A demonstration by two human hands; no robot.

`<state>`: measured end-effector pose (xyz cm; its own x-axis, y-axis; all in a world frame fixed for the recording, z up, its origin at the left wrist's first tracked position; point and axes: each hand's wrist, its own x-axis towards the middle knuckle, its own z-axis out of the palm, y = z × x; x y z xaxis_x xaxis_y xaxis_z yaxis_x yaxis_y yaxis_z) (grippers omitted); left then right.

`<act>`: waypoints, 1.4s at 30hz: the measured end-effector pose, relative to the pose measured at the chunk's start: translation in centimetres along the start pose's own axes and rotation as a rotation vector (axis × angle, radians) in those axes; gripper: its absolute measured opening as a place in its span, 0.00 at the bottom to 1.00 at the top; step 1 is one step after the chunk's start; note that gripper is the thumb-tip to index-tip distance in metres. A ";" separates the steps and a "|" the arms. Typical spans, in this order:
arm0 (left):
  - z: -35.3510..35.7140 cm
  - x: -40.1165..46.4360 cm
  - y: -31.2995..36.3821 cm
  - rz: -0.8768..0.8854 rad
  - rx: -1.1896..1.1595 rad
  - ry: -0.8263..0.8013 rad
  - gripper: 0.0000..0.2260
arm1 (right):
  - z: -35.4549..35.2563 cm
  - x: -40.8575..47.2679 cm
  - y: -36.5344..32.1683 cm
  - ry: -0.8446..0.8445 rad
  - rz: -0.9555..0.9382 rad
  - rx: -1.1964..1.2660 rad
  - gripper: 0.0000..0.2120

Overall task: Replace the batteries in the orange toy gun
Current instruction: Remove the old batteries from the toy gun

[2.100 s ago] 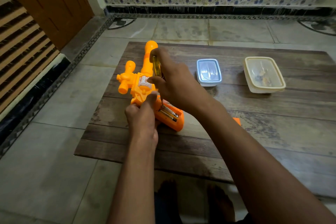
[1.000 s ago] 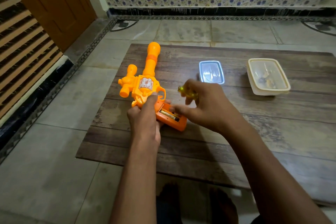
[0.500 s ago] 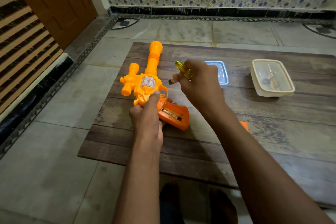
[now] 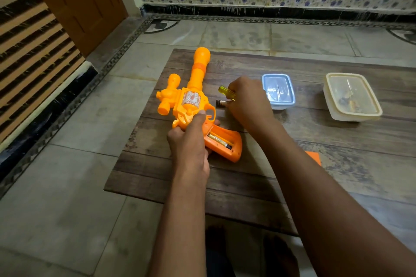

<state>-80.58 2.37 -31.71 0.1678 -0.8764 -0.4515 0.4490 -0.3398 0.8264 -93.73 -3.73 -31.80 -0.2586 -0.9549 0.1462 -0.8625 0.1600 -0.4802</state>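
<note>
Two boxes (image 4: pixel 278 90) are seen behind the right hand (image 4: pixel 247 102), which is closed around a screwdriver (image 4: pixel 226 92) and battery (image 4: pixel 221 103). The toy gun (image 4: pixel 191 105) is gripped by the left hand (image 4: pixel 191 141).

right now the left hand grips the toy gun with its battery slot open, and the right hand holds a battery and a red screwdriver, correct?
Not quite: the screwdriver has a yellow handle, not red, as the head view shows. The rest holds: the left hand grips the toy gun with its battery slot open, and the right hand holds a battery with that screwdriver.
</note>
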 end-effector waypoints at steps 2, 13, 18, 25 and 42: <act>0.1 0.0 0.0 0.001 0.010 0.000 0.12 | -0.5 -0.3 -0.2 -0.006 -0.010 0.020 0.03; 0.3 -0.9 0.2 0.025 0.048 -0.016 0.04 | -5.7 -8.2 0.3 0.077 -0.162 0.596 0.07; 0.3 -1.0 0.1 0.042 0.060 -0.016 0.13 | -6.2 -9.8 0.3 0.144 -0.145 0.901 0.08; 0.4 -1.2 0.1 0.044 0.067 -0.001 0.11 | -6.0 -10.4 0.6 0.127 -0.074 0.891 0.21; 0.6 -0.9 -0.3 0.076 0.110 0.041 0.11 | -5.6 -10.9 0.0 0.366 -0.189 0.581 0.26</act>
<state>-81.43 3.02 -31.38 0.2338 -0.8871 -0.3980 0.3354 -0.3106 0.8894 -93.39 8.14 -28.53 -0.3450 -0.7913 0.5048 -0.5616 -0.2568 -0.7865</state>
